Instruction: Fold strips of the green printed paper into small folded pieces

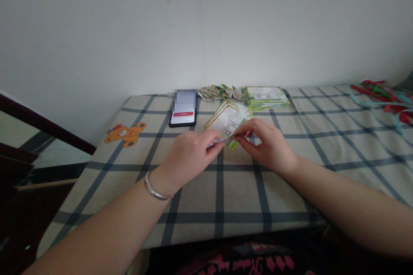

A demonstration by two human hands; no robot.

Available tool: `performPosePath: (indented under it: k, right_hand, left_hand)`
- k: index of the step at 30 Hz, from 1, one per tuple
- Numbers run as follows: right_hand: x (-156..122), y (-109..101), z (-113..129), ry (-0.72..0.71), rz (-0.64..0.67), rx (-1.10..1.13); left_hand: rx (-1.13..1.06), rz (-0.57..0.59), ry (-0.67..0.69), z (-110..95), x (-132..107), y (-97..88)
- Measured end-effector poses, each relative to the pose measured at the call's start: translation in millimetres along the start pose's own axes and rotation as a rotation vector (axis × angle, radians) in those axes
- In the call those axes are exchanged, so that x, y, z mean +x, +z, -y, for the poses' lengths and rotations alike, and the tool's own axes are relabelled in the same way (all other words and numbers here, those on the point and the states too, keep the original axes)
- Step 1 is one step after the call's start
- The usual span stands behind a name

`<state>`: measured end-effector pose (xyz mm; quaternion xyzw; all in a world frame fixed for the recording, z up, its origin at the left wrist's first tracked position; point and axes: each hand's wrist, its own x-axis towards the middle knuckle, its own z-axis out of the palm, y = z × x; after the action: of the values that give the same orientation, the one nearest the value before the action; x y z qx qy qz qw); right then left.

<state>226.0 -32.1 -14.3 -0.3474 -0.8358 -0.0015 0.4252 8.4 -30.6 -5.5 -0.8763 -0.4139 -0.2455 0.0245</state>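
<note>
My left hand [192, 151] and my right hand [268, 145] meet over the middle of the table. Between them they pinch a thin printed card [228, 139], seen almost edge-on, so its face is hidden. Thumb and fingers of each hand are closed on one end of it. Just beyond and below lies a fanned pile of green-and-white printed cards [226, 117] with QR codes. Behind that pile sits a row of small folded green pieces [217, 92]. A neater stack of similar cards [265, 92] rests at the back right.
A phone [183, 116] with a lit screen lies left of the cards. The checked tablecloth [200, 197] bears a bear picture [125, 134] at left. Tangled red, green and pale blue strips [387, 96] lie far right. A white wall [206, 25] stands behind the table.
</note>
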Motion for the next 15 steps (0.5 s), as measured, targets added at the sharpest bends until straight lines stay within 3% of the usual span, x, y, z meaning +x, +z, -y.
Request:
performPosePath:
  k: [5,15]
  right_hand:
    - [1.1,-0.9,-0.3,-0.055,-0.021,0.041]
    - [-0.3,-2.1,0.0,-0.069,-0.014,-0.032]
  left_hand:
    - [-0.089,-0.067,0.017,-2.7,-1.0,-0.9]
    - [-0.122,-0.002,0.029,-3.1,-2.8,-2.0]
